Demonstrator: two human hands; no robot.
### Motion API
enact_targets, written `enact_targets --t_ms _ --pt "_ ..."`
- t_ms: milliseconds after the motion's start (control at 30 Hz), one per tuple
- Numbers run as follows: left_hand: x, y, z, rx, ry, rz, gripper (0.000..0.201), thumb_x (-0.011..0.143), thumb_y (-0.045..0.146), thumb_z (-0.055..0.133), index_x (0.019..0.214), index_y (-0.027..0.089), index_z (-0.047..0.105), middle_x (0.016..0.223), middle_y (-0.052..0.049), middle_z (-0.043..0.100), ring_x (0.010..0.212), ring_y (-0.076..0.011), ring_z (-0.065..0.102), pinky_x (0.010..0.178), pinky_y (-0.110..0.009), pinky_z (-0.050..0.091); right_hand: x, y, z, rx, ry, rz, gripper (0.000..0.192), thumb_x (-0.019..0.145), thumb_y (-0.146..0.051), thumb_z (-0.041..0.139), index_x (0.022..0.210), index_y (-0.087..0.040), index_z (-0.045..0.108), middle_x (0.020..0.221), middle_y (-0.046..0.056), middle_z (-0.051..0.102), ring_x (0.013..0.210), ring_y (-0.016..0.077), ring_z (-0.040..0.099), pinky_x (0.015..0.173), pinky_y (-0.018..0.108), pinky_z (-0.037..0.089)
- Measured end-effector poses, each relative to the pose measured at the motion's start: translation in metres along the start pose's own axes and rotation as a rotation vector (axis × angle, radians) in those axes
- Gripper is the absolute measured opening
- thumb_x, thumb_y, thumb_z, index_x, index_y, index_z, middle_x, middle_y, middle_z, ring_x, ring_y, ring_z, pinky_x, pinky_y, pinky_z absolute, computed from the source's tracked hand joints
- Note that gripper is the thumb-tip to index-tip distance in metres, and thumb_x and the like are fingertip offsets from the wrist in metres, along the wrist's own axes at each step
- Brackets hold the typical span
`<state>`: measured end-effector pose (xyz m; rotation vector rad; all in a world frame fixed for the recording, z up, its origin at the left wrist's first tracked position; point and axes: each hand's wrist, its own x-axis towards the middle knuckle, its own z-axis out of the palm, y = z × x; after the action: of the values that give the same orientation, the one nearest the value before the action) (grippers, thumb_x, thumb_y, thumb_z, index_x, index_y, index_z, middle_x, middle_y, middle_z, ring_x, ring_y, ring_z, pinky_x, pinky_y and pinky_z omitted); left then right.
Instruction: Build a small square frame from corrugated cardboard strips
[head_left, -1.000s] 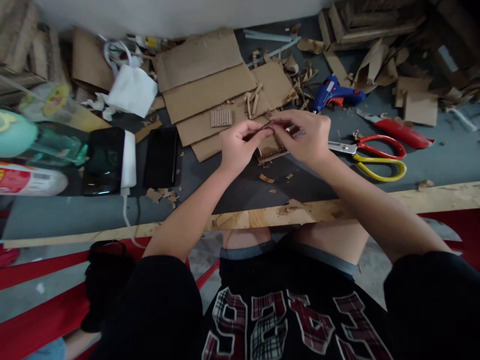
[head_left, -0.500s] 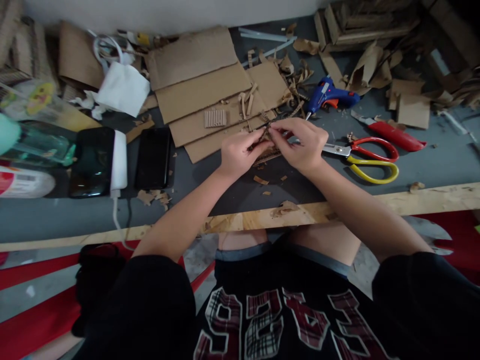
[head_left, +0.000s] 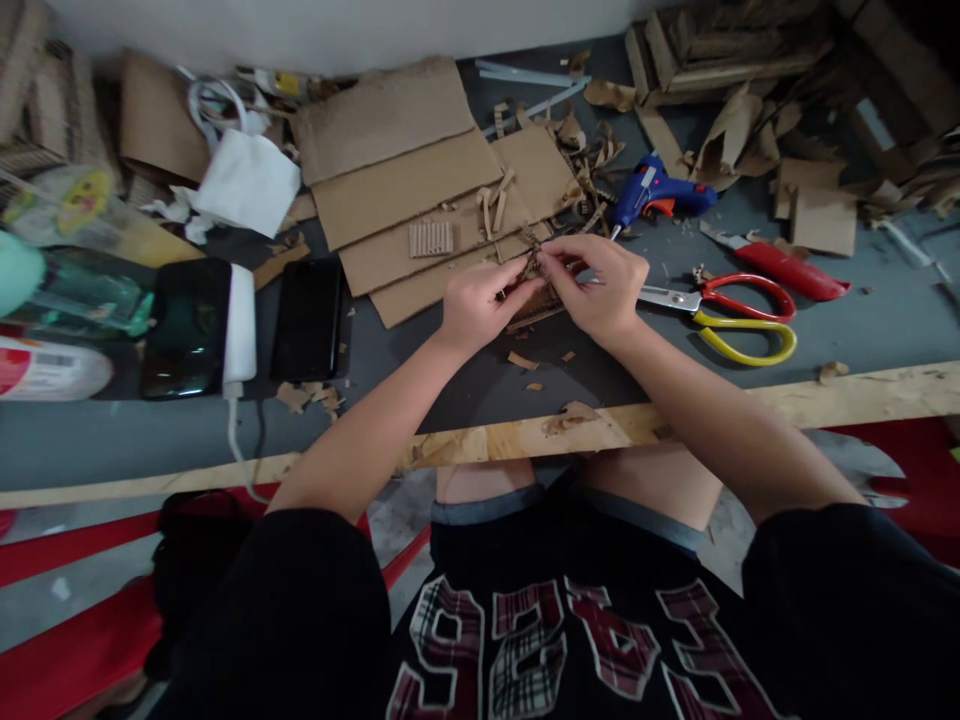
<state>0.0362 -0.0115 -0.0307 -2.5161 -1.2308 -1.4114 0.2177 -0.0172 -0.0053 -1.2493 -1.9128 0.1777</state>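
Cardboard, thin and dark-edged: a narrow cardboard strip [head_left: 531, 268] is pinched between both hands just above the grey table [head_left: 480, 380], slightly past the table's centre toward 12 o'clock. Its long axis runs roughly from 8 o'clock to 2 o'clock, the far end tilted up toward 1 o'clock. The left hand [head_left: 474, 305] closes thumb and forefinger on the strip's 8 o'clock end; the right hand [head_left: 600, 285] closes thumb and forefinger on the end toward 2 o'clock. The fingertips of the two hands nearly meet, so only a short piece of the strip shows between them, and its full length cannot be told. Directly beneath the grip lies a small corrugated piece [head_left: 534, 308], partly hidden by the fingers.

At 12 o'clock from the hands lie flat cardboard sheets [head_left: 405, 190], bearing a small ribbed block [head_left: 430, 238]. At 3 o'clock, near the right hand, lie scissors [head_left: 731, 312] with red and yellow handles, blades pointing toward the hand. At 1 o'clock rest a blue glue gun [head_left: 654, 192] and a red-handled knife [head_left: 787, 268]. At 9 o'clock lie two dark phones [head_left: 307, 318] beside a white charger [head_left: 240, 325].
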Motion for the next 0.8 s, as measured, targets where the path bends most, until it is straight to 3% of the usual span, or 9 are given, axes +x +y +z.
enact_targets --t_ms 267,567,800 --pt "-0.0008 -0.0022 -0.0004 0.008 -0.044 0.008 0.033 0.097 0.043 0.055 0.104 0.019 0.076 0.065 -0.002 0.07 0.058 -0.0119 0.06 0.058 -0.025 0.042 0.0008 0.0054 0.0008 0.095 -0.003 -0.09 0.03 0.097 -0.038 0.048 0.101 -0.024 0.074 0.092 0.005 0.076 0.078 0.0169 0.07 0.075 0.032 0.058" --pt "0.0011 0.0012 -0.0027 -0.021 -0.053 -0.028 0.035 0.1 0.044 0.05 0.101 0.02 0.075 0.065 -0.001 0.069 0.058 -0.0111 0.06 0.058 -0.026 0.04 0.0004 0.0018 0.0004 0.037 -0.026 0.005 0.026 0.095 -0.037 0.051 0.099 -0.024 0.073 0.094 0.005 0.076 0.077 0.0162 0.068 0.074 0.03 0.056" --pt "-0.0014 -0.004 0.0018 0.035 -0.025 0.009 0.04 0.102 0.044 0.045 0.106 0.017 0.074 0.068 -0.003 0.069 0.063 -0.0119 0.063 0.063 -0.025 0.042 0.0033 0.0064 0.0042 0.114 0.075 -0.173 0.026 0.093 -0.031 0.052 0.097 -0.02 0.075 0.082 0.003 0.076 0.068 0.0129 0.068 0.064 0.025 0.054"
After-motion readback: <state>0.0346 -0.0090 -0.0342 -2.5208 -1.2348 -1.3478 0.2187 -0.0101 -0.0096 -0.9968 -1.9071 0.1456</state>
